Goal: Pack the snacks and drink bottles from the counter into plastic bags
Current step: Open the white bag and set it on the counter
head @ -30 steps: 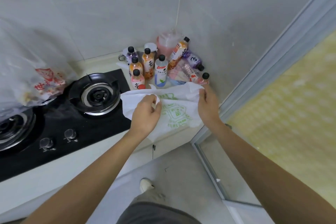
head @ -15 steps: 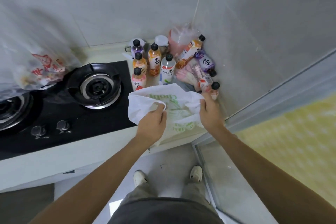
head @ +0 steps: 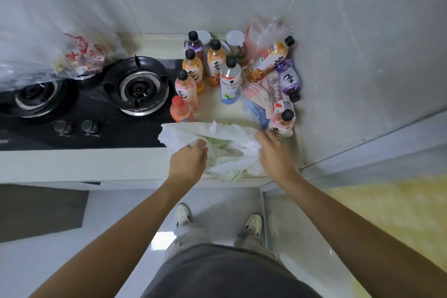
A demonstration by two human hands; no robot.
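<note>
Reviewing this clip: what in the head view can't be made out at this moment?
- Inside of the white plastic bag: hidden by its own crumpled folds; contents unknown.
- Right hand fingertips: motion-blurred; its grip on the bag is unclear.
- Left hand: fingertips are tucked under the bag edge that it grips.
- Snack packets: partly covered by lying bottles; print unreadable.
- Clear bag on the stove: cut off by the left edge.

Drink bottles [head: 229, 80] bunched in the counter's [head: 121, 164] back corner, gas stove [head: 101, 109] left of them, plastic bag [head: 217, 143] in front.
</note>
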